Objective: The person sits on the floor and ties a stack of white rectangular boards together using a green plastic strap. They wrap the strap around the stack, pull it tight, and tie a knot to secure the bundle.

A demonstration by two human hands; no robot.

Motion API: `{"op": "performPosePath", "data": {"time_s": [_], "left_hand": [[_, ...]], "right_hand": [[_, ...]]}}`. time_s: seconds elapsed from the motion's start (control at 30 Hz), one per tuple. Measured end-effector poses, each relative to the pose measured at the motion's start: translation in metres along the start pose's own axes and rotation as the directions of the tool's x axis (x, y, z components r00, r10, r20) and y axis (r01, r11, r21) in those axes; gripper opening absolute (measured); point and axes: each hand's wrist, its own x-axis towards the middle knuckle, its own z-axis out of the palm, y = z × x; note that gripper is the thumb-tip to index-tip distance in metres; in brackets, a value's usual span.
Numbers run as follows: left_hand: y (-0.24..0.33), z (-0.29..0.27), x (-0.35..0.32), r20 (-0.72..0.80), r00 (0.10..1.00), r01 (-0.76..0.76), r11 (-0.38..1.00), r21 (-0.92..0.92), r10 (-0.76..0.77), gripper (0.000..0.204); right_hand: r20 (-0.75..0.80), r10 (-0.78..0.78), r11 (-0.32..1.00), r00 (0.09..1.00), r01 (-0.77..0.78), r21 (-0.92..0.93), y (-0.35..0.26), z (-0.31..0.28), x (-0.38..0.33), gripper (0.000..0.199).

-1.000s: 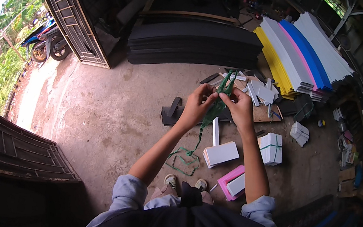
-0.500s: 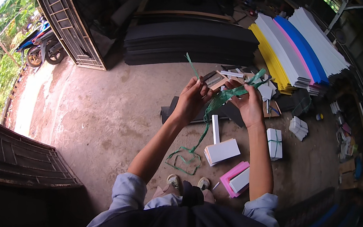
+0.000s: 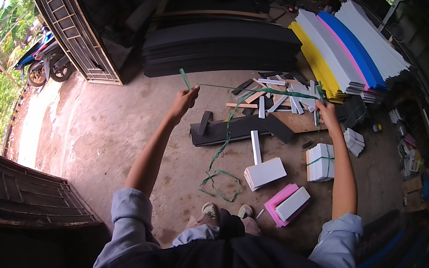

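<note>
1. Head view: left hand (image 3: 183, 102) and right hand (image 3: 327, 113) are spread wide apart, each pinched shut on the green strap (image 3: 254, 90), stretched taut between them; its slack hangs to a loop on the floor (image 3: 114, 135).
2. Step, as I judge: pulling out a length of strap. Next probably calls for bringing it to a foam stack (image 3: 265, 172).

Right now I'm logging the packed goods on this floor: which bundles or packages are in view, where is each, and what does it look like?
Tied bundle: floor below the right hand; white block of sheets bound with green strap.
Loose white stack: floor centre; flat, rectangular, unbound.
Pink and white stack: by the feet; white slab on pink sheet.
Small white bundle: right of the tied one.
No labels, signs or screens visible.
</note>
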Motion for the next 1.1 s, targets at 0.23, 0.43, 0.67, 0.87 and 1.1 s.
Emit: {"op": "performPosePath", "data": {"time_s": [0.23, 0.43, 0.67, 0.87, 1.1], "left_hand": [[-0.037, -0.020, 0.015, -0.268, 0.954, -0.082, 0.744, -0.663, -0.134, 0.029], [-0.026, 0.071, 0.034, 0.062, 0.998, 0.026, 0.817, -0.576, 0.012, 0.025], [-0.013, 0.234, 0.056, 0.420, 0.905, 0.238, 0.899, -0.367, -0.069, 0.027], [0.017, 0.287, 0.058, 0.381, 0.923, 0.265, 0.818, -0.511, -0.062, 0.025], [-0.001, 0.194, 0.041, -0.180, 0.983, -0.048, 0.924, -0.378, -0.023, 0.028]], "right_hand": [[-0.262, 0.468, 0.241, 0.844, 0.163, 0.957, 0.114, -0.146, 0.009, 0.022], [-0.387, 0.239, 0.802, 0.890, 0.044, 0.595, 0.187, -0.151, 0.018, 0.035], [0.248, 0.047, 0.979, 0.968, 0.005, -0.204, 0.175, -0.040, 0.024, 0.098], [0.618, -0.413, 0.908, 0.669, 0.352, 0.226, 0.139, 0.080, 0.009, 0.052], [0.426, -0.266, 0.963, 0.865, 0.256, 0.083, 0.215, 0.104, 0.034, 0.017]]}}
